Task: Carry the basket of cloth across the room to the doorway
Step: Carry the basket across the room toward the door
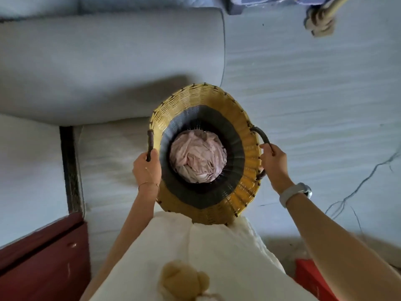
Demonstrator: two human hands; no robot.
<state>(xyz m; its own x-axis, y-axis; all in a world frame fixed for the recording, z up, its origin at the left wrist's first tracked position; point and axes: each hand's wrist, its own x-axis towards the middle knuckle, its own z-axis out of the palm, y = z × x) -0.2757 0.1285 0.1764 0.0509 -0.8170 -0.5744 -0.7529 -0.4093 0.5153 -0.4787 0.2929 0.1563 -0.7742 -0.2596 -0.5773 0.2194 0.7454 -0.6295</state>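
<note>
The basket (206,155) hangs between the two hands, out in front of the person's body. It is round and woven, yellow at the top and dark lower down. We look straight down into it.

The left hand (147,168) is closed around the dark left handle (150,144). The fingers wrap the low end of that handle. A thin bracelet (148,184) sits on the left wrist.

The right hand (274,164) is closed around the dark right handle (261,135). The thumb and fingers pinch it near the rim. A white watch (296,193) sits on the right wrist.

A pink cloth (198,157) lies crumpled at the bottom of the basket, between the hands and lower than them. It fills the round bottom.

The near side of the basket touches the person's white top (195,257), just under the hands.

Past the left hand is a grey sofa (86,61). A pale cushion (28,174) is beside the left arm. A dark red board (43,261) is below the left arm, near the person.

Under the right hand is a pale floor (314,105). Thin wires (364,181) lie on the floor beside the right arm. A mop (320,21) is far past the right hand, at the top. Something red (312,276) sits on the floor under the right arm.
</note>
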